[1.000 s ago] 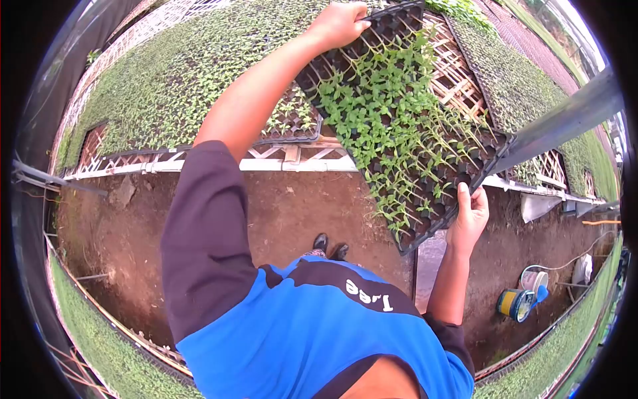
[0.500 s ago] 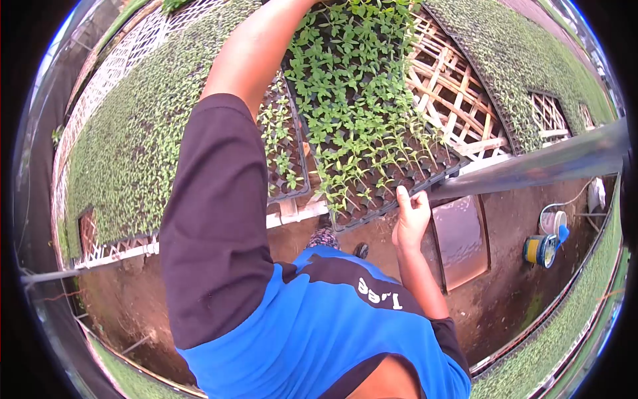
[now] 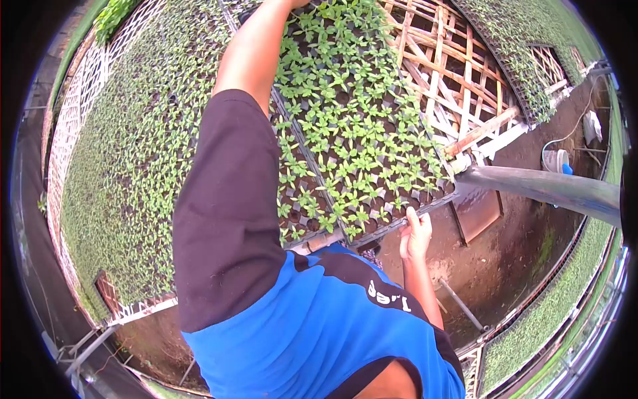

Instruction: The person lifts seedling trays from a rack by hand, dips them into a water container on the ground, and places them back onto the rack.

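A black seedling tray (image 3: 399, 226) full of green seedlings lies on the lattice bench, its left side along a neighbouring tray (image 3: 302, 233). At its near edge, my right hand (image 3: 416, 238) pinches the rim, thumb up and fingers curled beneath. My left arm stretches across the plants to the far end. Only a small part of my left hand (image 3: 299, 2) shows at the top border of the view, near the tray's far left side; its fingers are out of sight.
Bare bamboo lattice (image 3: 452, 66) is right of the tray. A grey pole (image 3: 545, 189) juts in from the right. Below are a water-filled basin (image 3: 480, 216) and a white bucket (image 3: 553, 161). More seedlings (image 3: 133, 166) cover the left side.
The view has shifted. The gap between the held tray and its left neighbour has closed, and more lattice shows on the right. My right hand still holds the near rim.
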Available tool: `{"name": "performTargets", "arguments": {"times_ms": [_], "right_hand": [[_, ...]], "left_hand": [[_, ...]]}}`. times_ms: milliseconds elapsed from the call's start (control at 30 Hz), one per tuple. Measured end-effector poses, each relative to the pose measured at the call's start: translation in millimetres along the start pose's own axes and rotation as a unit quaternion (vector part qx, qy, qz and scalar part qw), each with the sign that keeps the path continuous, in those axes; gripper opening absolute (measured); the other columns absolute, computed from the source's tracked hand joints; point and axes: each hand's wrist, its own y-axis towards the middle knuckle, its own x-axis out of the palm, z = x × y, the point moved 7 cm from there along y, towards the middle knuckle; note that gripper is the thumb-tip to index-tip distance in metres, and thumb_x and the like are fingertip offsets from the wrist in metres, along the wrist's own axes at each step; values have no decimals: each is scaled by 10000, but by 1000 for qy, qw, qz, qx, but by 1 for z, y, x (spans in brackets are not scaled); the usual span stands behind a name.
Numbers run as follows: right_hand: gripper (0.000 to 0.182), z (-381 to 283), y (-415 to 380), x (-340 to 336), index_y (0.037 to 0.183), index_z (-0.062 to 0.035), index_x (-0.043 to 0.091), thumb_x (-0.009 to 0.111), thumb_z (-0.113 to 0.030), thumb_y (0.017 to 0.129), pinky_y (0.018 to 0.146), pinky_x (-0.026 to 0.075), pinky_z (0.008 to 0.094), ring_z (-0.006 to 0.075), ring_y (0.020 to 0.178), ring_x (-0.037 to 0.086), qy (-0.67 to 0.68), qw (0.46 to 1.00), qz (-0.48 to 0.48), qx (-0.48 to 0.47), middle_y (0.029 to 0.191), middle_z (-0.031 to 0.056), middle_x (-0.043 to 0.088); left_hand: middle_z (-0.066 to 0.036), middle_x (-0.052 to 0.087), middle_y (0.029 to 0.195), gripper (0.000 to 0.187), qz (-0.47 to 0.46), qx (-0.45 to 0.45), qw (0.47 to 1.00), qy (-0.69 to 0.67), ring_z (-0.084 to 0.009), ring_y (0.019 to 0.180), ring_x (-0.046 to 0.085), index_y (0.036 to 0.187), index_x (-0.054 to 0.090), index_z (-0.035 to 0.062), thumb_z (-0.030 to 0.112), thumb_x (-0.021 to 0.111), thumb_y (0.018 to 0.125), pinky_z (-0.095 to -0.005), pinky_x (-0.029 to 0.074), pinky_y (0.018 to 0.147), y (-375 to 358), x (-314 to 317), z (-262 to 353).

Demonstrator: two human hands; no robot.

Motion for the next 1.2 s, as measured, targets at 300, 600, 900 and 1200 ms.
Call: {"name": "performTargets", "arguments": {"times_ms": [300,600,900,1200], "right_hand": [[152,6,1,-8,903,-115,477,565,-136,781,552,453,250,73,691,493,-93,992,3,82,797,-39,500],[181,1,8,5,927,-152,506,583,-190,768,555,462,253,59,715,509,-130,987,1,94,825,-61,532],[163,2,31,31,923,-114,486,556,-184,794,552,483,278,82,696,485,-115,987,-15,114,792,-28,493],[168,9,32,30,941,-149,483,547,-144,785,585,489,317,73,706,461,-127,981,-36,139,813,-49,494]], "left_hand": [[-106,589,892,338,-120,-127,980,-92,-253,882,549,950,548,111,312,632,691,-355,425,752,28,119,-90],[-99,562,993,227,-101,-187,974,-80,-259,950,526,962,539,158,152,510,737,-370,423,783,40,156,-114],[-96,504,1114,280,-92,-277,955,-51,-283,1030,476,1042,552,142,203,392,821,-404,369,861,53,170,-139],[-89,476,940,156,243,-160,953,-83,-262,880,478,845,556,98,84,526,692,-385,381,744,0,119,-82]]}}
